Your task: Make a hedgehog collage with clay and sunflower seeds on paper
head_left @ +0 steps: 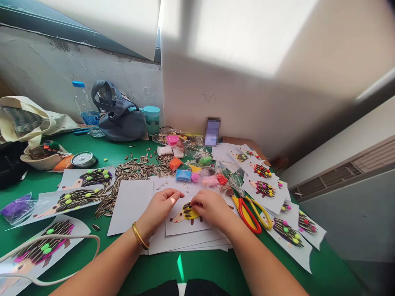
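Note:
A white card with a hedgehog figure point(178, 217) lies before me, its yellow clay back partly covered with sunflower seeds. The fingers of my right hand point(212, 209) are pinched together over the yellow clay; what they hold is too small to make out. My left hand point(160, 209), with a gold bangle at the wrist, hovers just left of the figure, thumb and fingers drawn together, and whatever is between them is hidden. Beyond it spreads a pile of sunflower seeds point(132, 172). Blank white paper point(131, 205) lies left of the card.
Scissors with red handles point(253, 226) and yellow-handled scissors point(267, 222) lie at right. Finished hedgehog cards point(263, 187) line both sides. Clay packs point(183, 176), a phone point(212, 131), a cup point(152, 121), a blue bag point(120, 119) and a bottle point(88, 113) stand behind. A white cable point(95, 246) loops at left.

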A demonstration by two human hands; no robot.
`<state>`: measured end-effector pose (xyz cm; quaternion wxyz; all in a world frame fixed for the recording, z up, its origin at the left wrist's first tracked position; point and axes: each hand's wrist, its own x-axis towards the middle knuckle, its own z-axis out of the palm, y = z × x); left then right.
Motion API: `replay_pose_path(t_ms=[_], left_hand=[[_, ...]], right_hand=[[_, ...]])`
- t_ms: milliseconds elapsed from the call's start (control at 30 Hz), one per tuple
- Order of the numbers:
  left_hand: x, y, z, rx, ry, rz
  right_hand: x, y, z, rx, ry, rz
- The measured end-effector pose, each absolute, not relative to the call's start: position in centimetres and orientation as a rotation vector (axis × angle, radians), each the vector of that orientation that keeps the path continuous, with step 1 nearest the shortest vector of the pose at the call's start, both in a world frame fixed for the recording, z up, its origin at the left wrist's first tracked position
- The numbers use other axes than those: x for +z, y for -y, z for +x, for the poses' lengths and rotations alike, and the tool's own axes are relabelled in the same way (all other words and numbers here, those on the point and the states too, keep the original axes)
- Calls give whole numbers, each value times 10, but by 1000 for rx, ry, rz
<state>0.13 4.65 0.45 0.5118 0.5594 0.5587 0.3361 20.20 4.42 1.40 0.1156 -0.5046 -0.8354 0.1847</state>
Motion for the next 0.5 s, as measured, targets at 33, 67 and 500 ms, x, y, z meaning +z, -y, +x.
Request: replay_pose_path(t_ms=[33,67,500], left_hand=[[5,-47,2,809,-1345,1347],[5,-47,2,810,-1346,1348],[4,-47,1,816,-1352,1344]], right_hand=[[14,-44,202,526,2460,-1482],[13,-44,202,511,2471,-1485],[6,-44,197,420,2556,-1469]])
